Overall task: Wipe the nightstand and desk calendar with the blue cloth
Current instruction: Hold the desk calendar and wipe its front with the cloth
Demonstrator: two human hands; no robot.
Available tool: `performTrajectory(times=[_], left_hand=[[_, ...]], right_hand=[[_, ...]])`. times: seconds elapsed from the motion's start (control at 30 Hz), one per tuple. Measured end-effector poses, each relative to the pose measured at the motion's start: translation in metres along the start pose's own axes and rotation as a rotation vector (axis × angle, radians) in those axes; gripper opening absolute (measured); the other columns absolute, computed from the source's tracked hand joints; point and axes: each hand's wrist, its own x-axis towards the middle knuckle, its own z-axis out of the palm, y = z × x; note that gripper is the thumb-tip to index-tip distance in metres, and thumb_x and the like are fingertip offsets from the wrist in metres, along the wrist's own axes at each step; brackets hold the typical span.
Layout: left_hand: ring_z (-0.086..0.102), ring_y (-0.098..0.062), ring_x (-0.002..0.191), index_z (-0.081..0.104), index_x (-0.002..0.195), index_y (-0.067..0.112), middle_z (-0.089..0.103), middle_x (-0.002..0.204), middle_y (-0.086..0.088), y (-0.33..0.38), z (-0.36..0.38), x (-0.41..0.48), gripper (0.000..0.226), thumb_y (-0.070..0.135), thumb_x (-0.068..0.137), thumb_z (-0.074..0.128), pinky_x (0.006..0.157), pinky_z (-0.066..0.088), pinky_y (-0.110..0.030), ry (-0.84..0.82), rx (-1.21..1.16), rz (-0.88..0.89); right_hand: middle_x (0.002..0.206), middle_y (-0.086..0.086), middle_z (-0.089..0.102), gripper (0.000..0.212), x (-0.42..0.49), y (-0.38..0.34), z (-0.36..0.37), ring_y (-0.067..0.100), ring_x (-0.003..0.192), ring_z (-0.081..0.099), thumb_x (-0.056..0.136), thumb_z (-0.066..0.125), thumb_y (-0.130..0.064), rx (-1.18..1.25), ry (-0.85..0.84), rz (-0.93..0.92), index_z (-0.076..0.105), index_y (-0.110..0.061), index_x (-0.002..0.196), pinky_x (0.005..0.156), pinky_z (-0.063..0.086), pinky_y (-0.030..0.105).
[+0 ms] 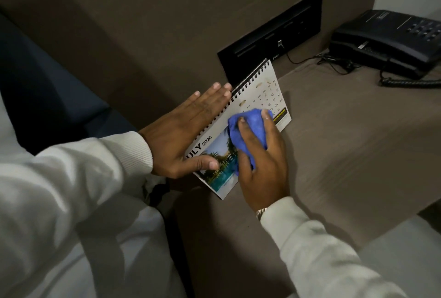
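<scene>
A spiral-bound desk calendar [257,93] showing July 2026 and a palm-tree photo stands at the left edge of the brown nightstand [346,149]. My left hand [181,130] holds it: fingers flat behind the spiral edge, thumb pressed on the front near the photo. My right hand [265,161] presses a bunched blue cloth [250,130] against the calendar's front face, covering part of the photo and the date grid.
A black telephone [391,42] with a coiled cord sits at the nightstand's back right. A black wall panel [269,39] with a cable plugged in is behind the calendar. A dark blue headboard or cushion [47,87] lies to the left.
</scene>
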Motion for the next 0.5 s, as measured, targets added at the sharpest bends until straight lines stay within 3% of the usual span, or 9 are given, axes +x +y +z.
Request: performTrajectory(times=[0.1, 0.23, 0.33, 0.5], left_hand=[[-0.006, -0.023, 0.153, -0.001, 0.153, 0.002, -0.002, 0.164, -0.014, 0.002, 0.0, -0.001, 0.104, 0.067, 0.083, 0.041, 0.124, 0.006, -0.046, 0.011, -0.017, -0.002], [-0.004, -0.025, 0.153, 0.0, 0.152, 0.001, -0.001, 0.164, -0.015, 0.002, 0.001, 0.0, 0.104, 0.068, 0.083, 0.041, 0.124, 0.007, -0.047, 0.018, -0.018, 0.005], [-0.005, -0.024, 0.153, -0.001, 0.152, 0.001, -0.002, 0.164, -0.015, 0.001, 0.001, 0.0, 0.105, 0.069, 0.083, 0.039, 0.124, 0.008, -0.048, 0.014, -0.007, 0.001], [-0.004, -0.025, 0.153, -0.002, 0.153, 0.004, -0.001, 0.164, -0.015, 0.002, 0.002, 0.0, 0.104, 0.071, 0.083, 0.039, 0.123, 0.01, -0.053, 0.027, -0.022, 0.006]], right_hand=[[0.155, 0.017, 0.025, 0.054, -0.016, -0.007, 0.005, 0.034, 0.143, 0.022, 0.089, 0.054, -0.008, 0.019, -0.029, -0.033, 0.043, -0.026, 0.138, 0.113, 0.03, 0.045], [0.154, 0.017, 0.027, 0.054, 0.006, -0.01, 0.008, 0.029, 0.144, 0.02, 0.089, 0.056, -0.01, 0.061, 0.07, -0.021, 0.042, -0.027, 0.138, 0.114, 0.023, 0.036], [0.155, 0.016, 0.026, 0.054, 0.014, -0.004, 0.009, 0.03, 0.144, 0.021, 0.089, 0.056, -0.008, 0.077, 0.107, 0.046, 0.044, -0.024, 0.138, 0.112, 0.032, 0.045], [0.157, 0.009, 0.021, 0.06, -0.026, -0.003, 0.013, 0.031, 0.144, 0.02, 0.088, 0.055, -0.013, 0.053, -0.042, -0.024, 0.036, -0.036, 0.139, 0.112, 0.028, 0.039]])
